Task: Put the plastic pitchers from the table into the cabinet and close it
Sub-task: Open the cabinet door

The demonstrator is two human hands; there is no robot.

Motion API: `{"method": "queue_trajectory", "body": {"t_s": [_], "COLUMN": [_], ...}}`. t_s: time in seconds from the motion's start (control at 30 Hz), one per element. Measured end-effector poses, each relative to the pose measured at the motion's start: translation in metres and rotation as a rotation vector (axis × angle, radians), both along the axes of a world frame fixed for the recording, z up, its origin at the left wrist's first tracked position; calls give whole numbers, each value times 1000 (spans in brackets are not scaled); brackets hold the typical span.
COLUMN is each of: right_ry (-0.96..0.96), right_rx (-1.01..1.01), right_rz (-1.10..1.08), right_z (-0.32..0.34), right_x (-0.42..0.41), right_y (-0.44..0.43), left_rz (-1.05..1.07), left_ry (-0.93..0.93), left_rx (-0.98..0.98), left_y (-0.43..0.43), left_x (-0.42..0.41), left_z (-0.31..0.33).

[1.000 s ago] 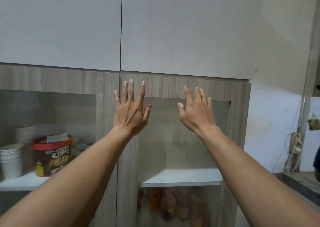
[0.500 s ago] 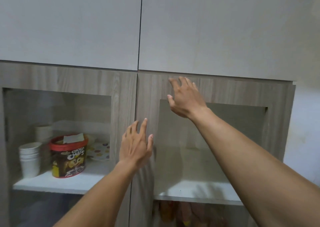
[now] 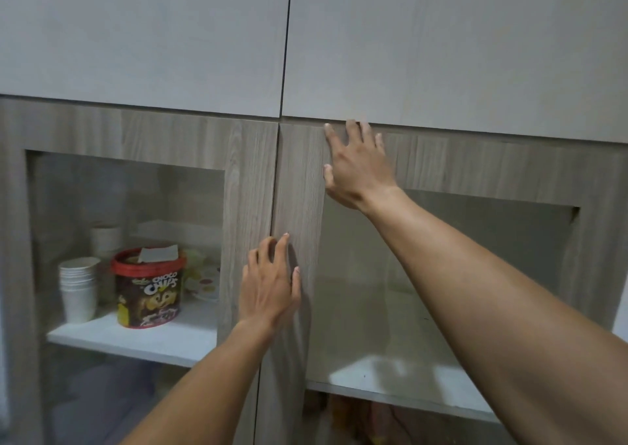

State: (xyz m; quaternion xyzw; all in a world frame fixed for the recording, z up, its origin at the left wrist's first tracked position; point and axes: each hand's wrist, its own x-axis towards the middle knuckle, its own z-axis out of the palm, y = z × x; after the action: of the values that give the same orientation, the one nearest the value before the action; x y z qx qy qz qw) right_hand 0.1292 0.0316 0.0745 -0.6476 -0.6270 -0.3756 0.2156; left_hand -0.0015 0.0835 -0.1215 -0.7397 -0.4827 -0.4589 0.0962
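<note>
A wood-grain cabinet with two glass-paned doors fills the view. My right hand (image 3: 356, 169) lies flat, fingers spread, on the top left corner of the right door (image 3: 299, 189), fingertips at its upper edge. My left hand (image 3: 270, 288) rests with fingers apart on the same door's left stile, beside the seam between the doors. Both hands hold nothing. Behind the right pane, the white shelf (image 3: 407, 376) looks bare. No plastic pitcher is in view.
Behind the left door (image 3: 244, 172) a shelf (image 3: 136, 339) holds a stack of white cups (image 3: 79, 288), a red-lidded Choco Chips tub (image 3: 148, 288) and a spotted plate (image 3: 204, 285). Two pale flat upper doors (image 3: 441, 43) sit above. Blurred items lie on the lower right shelf.
The view has moved closer and to the left. My right hand rose to the door's top edge. My left hand dropped from the upper frame to the stile near the seam.
</note>
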Motion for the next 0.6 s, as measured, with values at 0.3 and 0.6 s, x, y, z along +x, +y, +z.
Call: {"method": "queue_trajectory", "body": {"t_s": [0.3,0.6], "right_ry": [-40,5], "right_rx": [-8,-8], "right_rz": [3,-19], "right_z": [-5,9], "right_x": [4,-1], "right_y": [2,-5], "left_rz": [29,-10], "left_ry": [-43,-99], "left_rx": [-18,-34], "left_y": [-3,-5], "left_x": [5,5], "left_z": [-5,-4]}}
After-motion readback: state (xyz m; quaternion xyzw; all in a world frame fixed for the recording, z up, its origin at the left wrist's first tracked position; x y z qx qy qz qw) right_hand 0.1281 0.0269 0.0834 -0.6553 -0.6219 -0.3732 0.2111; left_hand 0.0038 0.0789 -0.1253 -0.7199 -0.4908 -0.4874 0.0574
